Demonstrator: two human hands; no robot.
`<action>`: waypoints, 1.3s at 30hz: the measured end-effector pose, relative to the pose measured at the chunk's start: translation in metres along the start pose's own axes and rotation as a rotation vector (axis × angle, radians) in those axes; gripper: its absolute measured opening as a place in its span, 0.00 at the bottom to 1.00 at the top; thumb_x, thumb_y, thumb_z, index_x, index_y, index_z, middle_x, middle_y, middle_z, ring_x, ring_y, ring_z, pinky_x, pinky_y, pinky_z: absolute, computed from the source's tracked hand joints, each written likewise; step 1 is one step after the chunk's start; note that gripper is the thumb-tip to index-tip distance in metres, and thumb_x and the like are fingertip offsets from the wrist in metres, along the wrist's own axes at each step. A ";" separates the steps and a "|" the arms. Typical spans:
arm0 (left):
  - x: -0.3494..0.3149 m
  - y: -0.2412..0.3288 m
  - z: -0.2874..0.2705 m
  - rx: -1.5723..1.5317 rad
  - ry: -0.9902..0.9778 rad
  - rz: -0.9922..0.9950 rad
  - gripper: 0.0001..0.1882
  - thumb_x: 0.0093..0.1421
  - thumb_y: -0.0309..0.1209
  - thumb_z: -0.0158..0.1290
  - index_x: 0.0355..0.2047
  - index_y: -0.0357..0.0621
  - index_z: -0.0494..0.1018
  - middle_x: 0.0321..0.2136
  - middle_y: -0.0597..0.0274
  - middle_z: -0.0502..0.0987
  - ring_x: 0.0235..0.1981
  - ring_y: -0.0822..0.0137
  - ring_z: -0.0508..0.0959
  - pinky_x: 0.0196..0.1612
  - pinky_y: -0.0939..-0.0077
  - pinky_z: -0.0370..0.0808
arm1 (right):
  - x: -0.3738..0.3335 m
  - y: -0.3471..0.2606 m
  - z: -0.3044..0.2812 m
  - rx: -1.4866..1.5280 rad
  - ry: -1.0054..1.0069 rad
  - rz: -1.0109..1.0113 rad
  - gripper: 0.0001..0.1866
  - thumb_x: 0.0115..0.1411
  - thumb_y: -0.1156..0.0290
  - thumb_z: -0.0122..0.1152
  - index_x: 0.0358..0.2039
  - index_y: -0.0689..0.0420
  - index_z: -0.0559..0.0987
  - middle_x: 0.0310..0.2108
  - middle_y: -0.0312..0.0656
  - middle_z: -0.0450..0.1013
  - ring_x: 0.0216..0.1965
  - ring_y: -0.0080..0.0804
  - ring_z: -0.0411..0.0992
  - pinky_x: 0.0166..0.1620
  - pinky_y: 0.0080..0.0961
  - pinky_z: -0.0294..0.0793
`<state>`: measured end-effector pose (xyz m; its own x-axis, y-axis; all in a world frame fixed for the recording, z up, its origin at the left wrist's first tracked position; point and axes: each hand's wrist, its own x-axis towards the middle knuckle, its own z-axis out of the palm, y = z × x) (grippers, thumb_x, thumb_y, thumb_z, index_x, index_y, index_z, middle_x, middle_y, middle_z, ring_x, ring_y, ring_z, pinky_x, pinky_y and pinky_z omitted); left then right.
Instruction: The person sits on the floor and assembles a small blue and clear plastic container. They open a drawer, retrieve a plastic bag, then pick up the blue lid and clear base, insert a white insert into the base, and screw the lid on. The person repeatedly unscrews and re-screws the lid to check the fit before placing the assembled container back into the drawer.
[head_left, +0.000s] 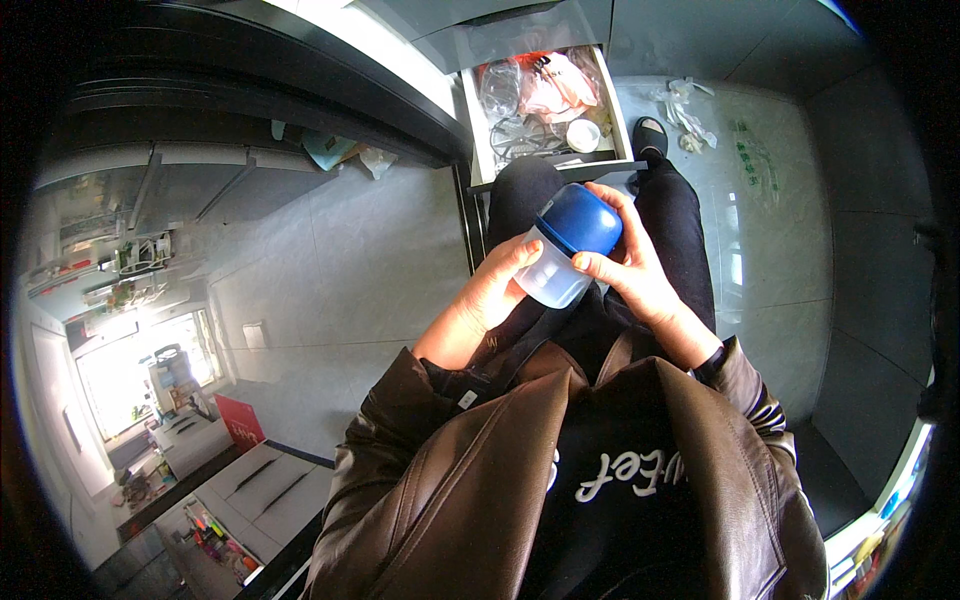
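Observation:
A translucent plastic bottle (551,274) with a domed blue lid (582,217) is held tilted above my lap. My left hand (497,279) grips the clear body from its left side, thumb on the wall. On the other side, my right hand (637,262) wraps around the lid and the body, with its thumb near the seam between them. Lid and body are together. Parts of the fingers beneath the bottle are hidden.
Past my knees stands an open drawer (618,118) with plastic bags (556,90), a cable and a round white container (583,135) in it. Crumpled plastic wrap (688,115) lies on the tiled floor (385,265) by my right foot. A dark door frame is at upper left.

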<state>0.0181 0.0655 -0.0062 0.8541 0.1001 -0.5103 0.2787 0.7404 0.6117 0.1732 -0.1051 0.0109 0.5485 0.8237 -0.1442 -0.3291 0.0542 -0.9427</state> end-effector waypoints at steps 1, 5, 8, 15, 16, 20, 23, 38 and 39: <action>0.001 0.001 0.001 0.041 0.001 0.030 0.37 0.64 0.50 0.63 0.63 0.35 0.70 0.53 0.58 0.79 0.54 0.66 0.79 0.61 0.68 0.74 | 0.000 0.000 0.000 -0.008 0.007 0.000 0.52 0.52 0.56 0.83 0.72 0.56 0.63 0.65 0.44 0.63 0.67 0.38 0.62 0.71 0.37 0.58; 0.001 0.006 0.006 0.190 0.044 0.132 0.39 0.62 0.50 0.66 0.64 0.35 0.69 0.53 0.57 0.79 0.54 0.66 0.78 0.61 0.69 0.73 | 0.000 -0.001 -0.001 -0.008 0.001 0.031 0.52 0.52 0.56 0.83 0.72 0.55 0.63 0.65 0.44 0.63 0.67 0.38 0.62 0.71 0.37 0.58; 0.000 0.009 0.010 0.340 0.119 0.247 0.42 0.59 0.47 0.70 0.65 0.35 0.68 0.54 0.55 0.78 0.56 0.65 0.78 0.61 0.68 0.73 | 0.001 -0.001 -0.002 -0.031 -0.002 0.027 0.52 0.52 0.56 0.83 0.71 0.55 0.63 0.65 0.44 0.64 0.67 0.38 0.62 0.71 0.37 0.59; 0.000 0.010 0.019 1.044 0.263 0.633 0.48 0.48 0.42 0.75 0.66 0.37 0.67 0.54 0.45 0.77 0.56 0.51 0.78 0.61 0.59 0.74 | 0.002 0.004 0.002 -0.025 0.043 -0.015 0.49 0.54 0.58 0.82 0.71 0.55 0.63 0.64 0.45 0.66 0.65 0.37 0.65 0.68 0.38 0.66; -0.001 0.010 0.021 1.133 0.285 0.677 0.48 0.48 0.42 0.75 0.66 0.38 0.67 0.54 0.44 0.77 0.55 0.49 0.78 0.61 0.58 0.74 | 0.002 0.004 0.002 -0.015 0.047 -0.019 0.49 0.55 0.58 0.82 0.71 0.55 0.63 0.64 0.45 0.65 0.65 0.37 0.65 0.68 0.38 0.66; -0.003 0.010 0.029 1.311 0.361 0.819 0.48 0.47 0.42 0.75 0.65 0.40 0.68 0.53 0.45 0.77 0.54 0.47 0.78 0.60 0.57 0.74 | 0.002 0.005 0.004 0.000 0.059 -0.024 0.49 0.55 0.59 0.81 0.72 0.53 0.62 0.65 0.44 0.63 0.66 0.37 0.63 0.70 0.37 0.62; -0.003 0.011 0.030 1.218 0.351 0.725 0.47 0.49 0.44 0.75 0.65 0.39 0.68 0.55 0.46 0.77 0.56 0.51 0.78 0.61 0.60 0.73 | 0.002 0.006 0.006 0.017 0.073 -0.040 0.49 0.55 0.60 0.81 0.72 0.53 0.62 0.65 0.44 0.64 0.66 0.37 0.64 0.69 0.37 0.63; 0.004 0.015 0.031 0.634 0.218 0.427 0.43 0.60 0.48 0.69 0.65 0.33 0.67 0.56 0.50 0.77 0.58 0.62 0.77 0.62 0.69 0.72 | 0.002 -0.001 0.006 0.036 0.057 -0.040 0.50 0.54 0.60 0.82 0.72 0.52 0.62 0.65 0.44 0.64 0.66 0.37 0.63 0.70 0.38 0.62; 0.004 0.013 0.034 0.665 0.229 0.473 0.43 0.60 0.49 0.69 0.66 0.33 0.67 0.56 0.49 0.77 0.58 0.62 0.76 0.63 0.68 0.72 | 0.002 -0.001 0.006 0.048 0.064 -0.053 0.49 0.55 0.60 0.82 0.72 0.52 0.62 0.65 0.44 0.64 0.66 0.37 0.64 0.69 0.38 0.63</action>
<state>0.0403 0.0533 0.0204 0.8559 0.4859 -0.1769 0.1758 0.0483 0.9832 0.1695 -0.1002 0.0134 0.6139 0.7811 -0.1146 -0.3337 0.1252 -0.9343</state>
